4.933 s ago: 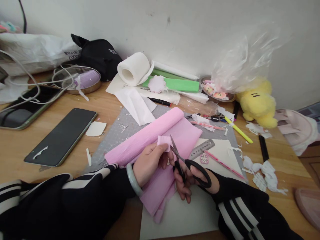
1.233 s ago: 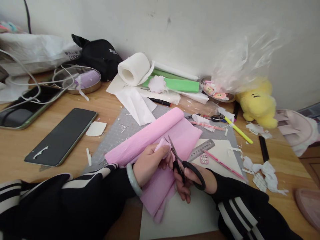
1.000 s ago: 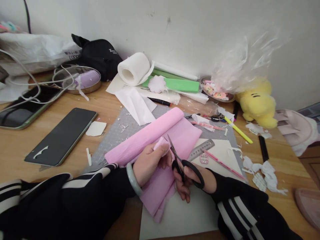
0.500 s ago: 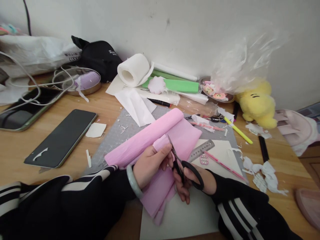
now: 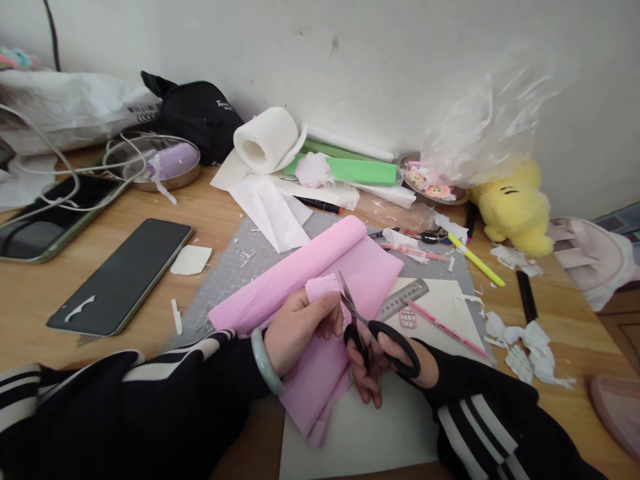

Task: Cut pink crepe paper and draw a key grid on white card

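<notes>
Left hand (image 5: 300,327) pinches a small pink crepe-paper piece (image 5: 321,285), projecting beyond the thumb on the far side; lower part hidden. Right hand (image 5: 381,364) grips black-handled scissors (image 5: 361,321), blades at paper's right edge; contact unclear.

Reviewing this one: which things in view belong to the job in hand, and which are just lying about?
In the job:
- small pink piece, pinched by the left hand
- black-handled scissors, in the right hand
- pink paper roll, probably

Lying about, apparently:
- phone nearer the hands
- yellow plush toy
- white paper roll
</notes>
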### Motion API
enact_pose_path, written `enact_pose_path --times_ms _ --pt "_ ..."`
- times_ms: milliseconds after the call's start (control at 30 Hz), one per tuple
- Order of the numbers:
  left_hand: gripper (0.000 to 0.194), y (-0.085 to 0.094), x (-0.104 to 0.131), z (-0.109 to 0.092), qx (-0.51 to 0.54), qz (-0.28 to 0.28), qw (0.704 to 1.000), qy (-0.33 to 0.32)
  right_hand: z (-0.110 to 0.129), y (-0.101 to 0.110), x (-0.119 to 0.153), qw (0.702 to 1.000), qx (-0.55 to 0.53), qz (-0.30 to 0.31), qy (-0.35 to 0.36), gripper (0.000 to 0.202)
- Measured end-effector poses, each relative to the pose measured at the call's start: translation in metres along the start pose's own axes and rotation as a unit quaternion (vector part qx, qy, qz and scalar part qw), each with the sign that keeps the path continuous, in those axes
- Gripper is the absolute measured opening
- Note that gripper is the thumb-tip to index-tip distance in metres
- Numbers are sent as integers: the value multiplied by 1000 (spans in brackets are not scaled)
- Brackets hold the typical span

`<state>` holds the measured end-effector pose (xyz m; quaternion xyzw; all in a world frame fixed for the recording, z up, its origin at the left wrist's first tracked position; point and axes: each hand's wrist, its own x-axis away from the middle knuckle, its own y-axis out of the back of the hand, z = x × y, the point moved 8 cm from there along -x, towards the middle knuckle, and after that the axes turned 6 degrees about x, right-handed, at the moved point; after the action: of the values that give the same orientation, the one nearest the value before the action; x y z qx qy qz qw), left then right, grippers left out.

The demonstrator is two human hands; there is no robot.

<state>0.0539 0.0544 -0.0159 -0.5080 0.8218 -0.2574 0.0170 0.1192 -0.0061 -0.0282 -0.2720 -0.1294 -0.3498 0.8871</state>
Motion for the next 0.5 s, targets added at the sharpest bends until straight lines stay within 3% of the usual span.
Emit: enact_pose_path --times_ms 500 --pt "37 2 0 0 -31 2 1000 -3 0 1 -1 1000 1 8 14 60"
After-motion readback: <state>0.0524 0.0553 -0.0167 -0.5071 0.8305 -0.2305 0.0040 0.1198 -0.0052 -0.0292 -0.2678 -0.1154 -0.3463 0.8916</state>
